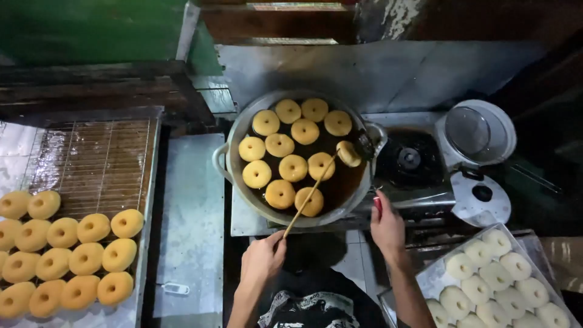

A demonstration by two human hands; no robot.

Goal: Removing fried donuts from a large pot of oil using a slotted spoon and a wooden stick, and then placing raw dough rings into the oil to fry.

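Seen from above, a wide metal pan (226, 159) of dark oil sits on a stove, with about a dozen ring doughnuts (293, 167) floating in it, golden on top. The left hand (262, 260) is closed around the near end of a thin wooden stick (310, 195), which slants up across the pan so its tip reaches a doughnut at the right edge (348, 153), seemingly to keep fingers clear of the oil. The right hand (386, 226) rests at the stove's front, fingers pinched on a small red control (378, 203). At left, fried doughnuts (82, 255) drain beside a wire rack (97, 161); at right, a tray (429, 278) of pale raw rings (492, 285) waits within reach.
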